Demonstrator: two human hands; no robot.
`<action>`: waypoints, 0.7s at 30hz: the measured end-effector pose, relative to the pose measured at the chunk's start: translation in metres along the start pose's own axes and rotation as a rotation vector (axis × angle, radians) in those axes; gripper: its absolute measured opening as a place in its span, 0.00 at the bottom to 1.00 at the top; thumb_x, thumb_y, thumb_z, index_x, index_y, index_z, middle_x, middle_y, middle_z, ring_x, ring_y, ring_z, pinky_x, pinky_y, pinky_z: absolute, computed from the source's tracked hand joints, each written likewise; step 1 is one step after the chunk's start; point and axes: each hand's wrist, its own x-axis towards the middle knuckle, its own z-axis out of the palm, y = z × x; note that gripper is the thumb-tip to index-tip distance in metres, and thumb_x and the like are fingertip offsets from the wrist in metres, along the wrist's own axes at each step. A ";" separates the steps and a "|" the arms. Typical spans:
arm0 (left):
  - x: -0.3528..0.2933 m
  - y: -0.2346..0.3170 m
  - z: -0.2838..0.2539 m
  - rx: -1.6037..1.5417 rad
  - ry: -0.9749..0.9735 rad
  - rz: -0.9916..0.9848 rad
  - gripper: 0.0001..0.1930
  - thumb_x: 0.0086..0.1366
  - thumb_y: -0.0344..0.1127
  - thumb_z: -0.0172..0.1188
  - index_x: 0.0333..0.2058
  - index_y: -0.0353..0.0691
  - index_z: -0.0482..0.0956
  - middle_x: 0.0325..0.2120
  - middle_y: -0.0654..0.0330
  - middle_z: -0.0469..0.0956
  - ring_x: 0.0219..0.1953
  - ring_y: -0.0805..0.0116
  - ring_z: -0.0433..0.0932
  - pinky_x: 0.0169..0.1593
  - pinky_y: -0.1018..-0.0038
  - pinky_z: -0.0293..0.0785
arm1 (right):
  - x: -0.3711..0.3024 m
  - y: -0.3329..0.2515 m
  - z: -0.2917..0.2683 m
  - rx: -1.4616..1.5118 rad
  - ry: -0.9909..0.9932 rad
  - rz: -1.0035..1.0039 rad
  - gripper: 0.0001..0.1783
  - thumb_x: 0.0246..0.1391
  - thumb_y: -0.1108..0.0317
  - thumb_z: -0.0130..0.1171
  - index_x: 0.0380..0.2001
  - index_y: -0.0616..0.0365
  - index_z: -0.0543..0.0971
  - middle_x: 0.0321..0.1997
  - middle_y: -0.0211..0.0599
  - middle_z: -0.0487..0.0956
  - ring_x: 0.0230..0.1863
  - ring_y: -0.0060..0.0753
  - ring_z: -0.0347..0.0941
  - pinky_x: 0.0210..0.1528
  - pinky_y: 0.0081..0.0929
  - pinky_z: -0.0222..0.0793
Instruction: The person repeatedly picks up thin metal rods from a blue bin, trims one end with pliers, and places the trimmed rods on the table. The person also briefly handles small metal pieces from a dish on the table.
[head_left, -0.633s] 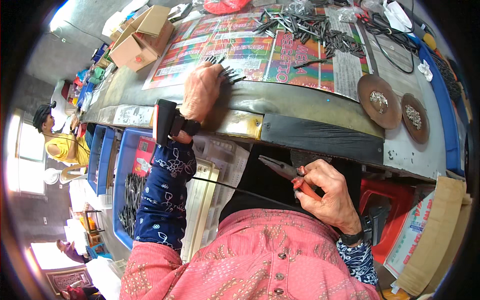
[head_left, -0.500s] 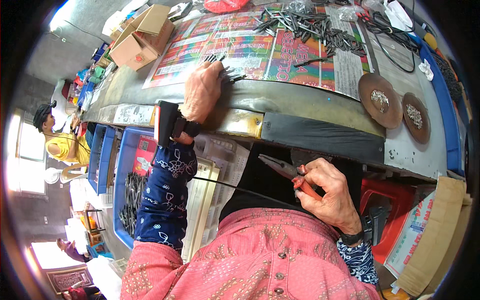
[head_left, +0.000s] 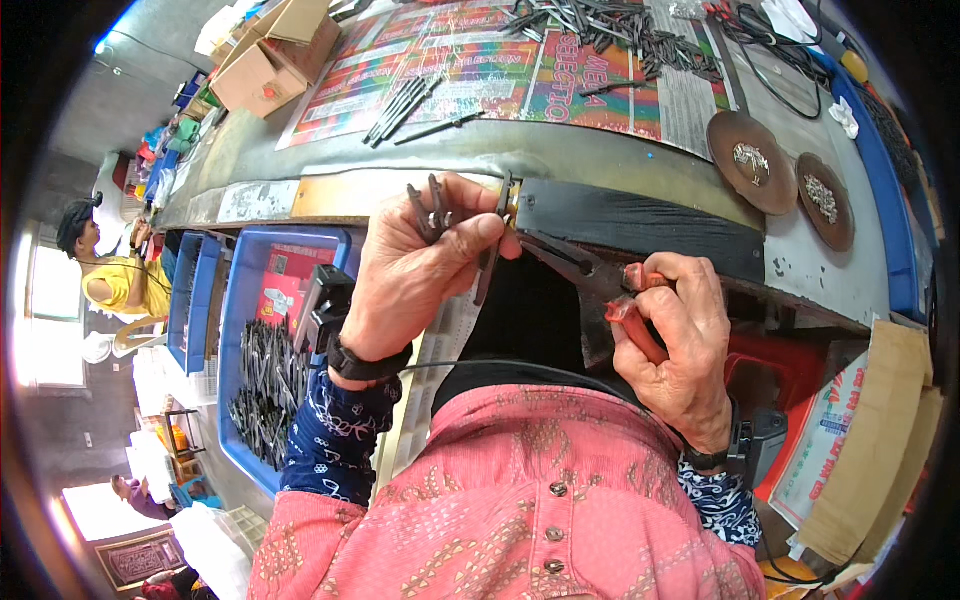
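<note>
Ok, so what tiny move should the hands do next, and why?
Maybe carefully line up the red-handled grey metal pliers with the thin, dark strip before squeezing: the left hand pinches the strip, and the right hand points the tips close to it, but whether they touch isn't clear.

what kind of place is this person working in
Probably a small workshop: a worktable bears a heap of dark strips and two brown dishes of small silvery pieces, and the right hand holds red-handled pliers.

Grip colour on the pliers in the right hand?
Red-orange on the pliers held in the right hand; best in the head view.
</note>
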 end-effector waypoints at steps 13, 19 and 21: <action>-0.034 -0.007 -0.005 -0.515 -0.152 -0.211 0.05 0.70 0.29 0.56 0.43 0.38 0.76 0.28 0.56 0.81 0.13 0.86 0.56 0.17 0.85 0.46 | -0.004 -0.017 -0.008 -0.154 -0.048 -0.129 0.16 0.32 0.74 0.67 0.29 0.58 0.74 0.41 0.41 0.73 0.40 0.43 0.69 0.46 0.43 0.61; -0.038 -0.008 -0.006 -0.441 -0.130 -0.224 0.05 0.70 0.30 0.54 0.43 0.41 0.73 0.27 0.55 0.80 0.11 0.88 0.52 0.15 0.87 0.46 | -0.005 -0.020 -0.011 -0.172 -0.066 -0.143 0.16 0.32 0.73 0.67 0.30 0.58 0.75 0.42 0.42 0.72 0.41 0.44 0.69 0.47 0.43 0.60; -0.040 -0.009 -0.006 -0.437 -0.145 -0.219 0.05 0.70 0.30 0.55 0.43 0.41 0.73 0.27 0.55 0.81 0.11 0.88 0.52 0.15 0.87 0.46 | -0.005 -0.020 -0.011 -0.179 -0.078 -0.141 0.16 0.32 0.73 0.67 0.29 0.58 0.74 0.42 0.42 0.73 0.41 0.44 0.69 0.47 0.44 0.60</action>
